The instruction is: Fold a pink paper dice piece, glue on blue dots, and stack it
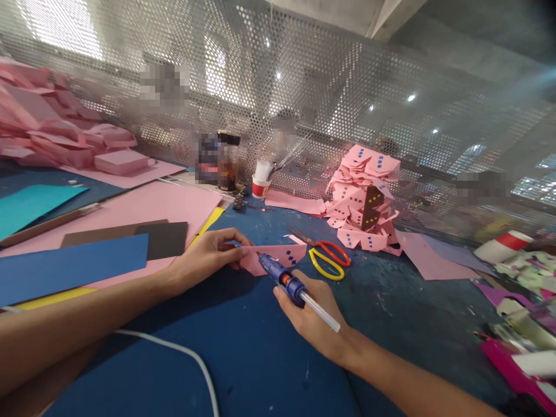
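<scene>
In the head view my left hand pinches the left end of a pink paper piece that bears small blue squares near its right end. My right hand is wrapped round a blue glue gun with a clear glue stick sticking out of its back. The nozzle points at the pink piece close to my left fingertips; whether it touches cannot be made out. Just beyond the piece lie scissors with one red and one yellow handle loop, blades apart.
A heap of pink cutouts with squares stands at the back right. Blue card lies on pink sheets at left. A red-and-white cup and a dark-lidded jar stand near the perforated metal screen. A white cord crosses the front.
</scene>
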{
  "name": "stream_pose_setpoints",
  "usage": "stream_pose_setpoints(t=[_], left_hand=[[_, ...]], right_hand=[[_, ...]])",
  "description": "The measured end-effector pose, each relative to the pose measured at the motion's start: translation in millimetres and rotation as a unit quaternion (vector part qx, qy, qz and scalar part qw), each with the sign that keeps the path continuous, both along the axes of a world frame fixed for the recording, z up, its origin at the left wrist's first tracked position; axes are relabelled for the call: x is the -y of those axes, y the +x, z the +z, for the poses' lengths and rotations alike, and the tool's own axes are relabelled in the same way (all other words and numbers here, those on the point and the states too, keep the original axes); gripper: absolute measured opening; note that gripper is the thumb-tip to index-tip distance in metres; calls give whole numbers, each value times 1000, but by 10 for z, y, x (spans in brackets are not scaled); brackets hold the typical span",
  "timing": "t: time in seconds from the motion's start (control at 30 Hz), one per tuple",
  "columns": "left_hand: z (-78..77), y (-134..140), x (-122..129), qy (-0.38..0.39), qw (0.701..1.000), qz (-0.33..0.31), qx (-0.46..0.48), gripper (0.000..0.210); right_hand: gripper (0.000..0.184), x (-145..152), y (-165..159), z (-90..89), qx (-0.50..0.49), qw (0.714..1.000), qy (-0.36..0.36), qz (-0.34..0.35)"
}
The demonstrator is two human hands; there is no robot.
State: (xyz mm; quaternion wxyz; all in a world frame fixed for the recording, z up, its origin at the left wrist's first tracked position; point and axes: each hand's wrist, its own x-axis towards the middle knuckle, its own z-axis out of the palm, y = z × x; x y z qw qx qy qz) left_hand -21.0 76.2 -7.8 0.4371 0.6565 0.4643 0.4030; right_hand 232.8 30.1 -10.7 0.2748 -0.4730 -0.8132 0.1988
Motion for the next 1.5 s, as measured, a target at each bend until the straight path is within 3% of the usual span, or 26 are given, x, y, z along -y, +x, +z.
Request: stream_pose_setpoints(t=[1.5], left_hand=[[33, 24, 11, -22, 999, 13, 21, 33]], right_hand=[[19, 8, 19, -1, -1, 1000, -9, 4]])
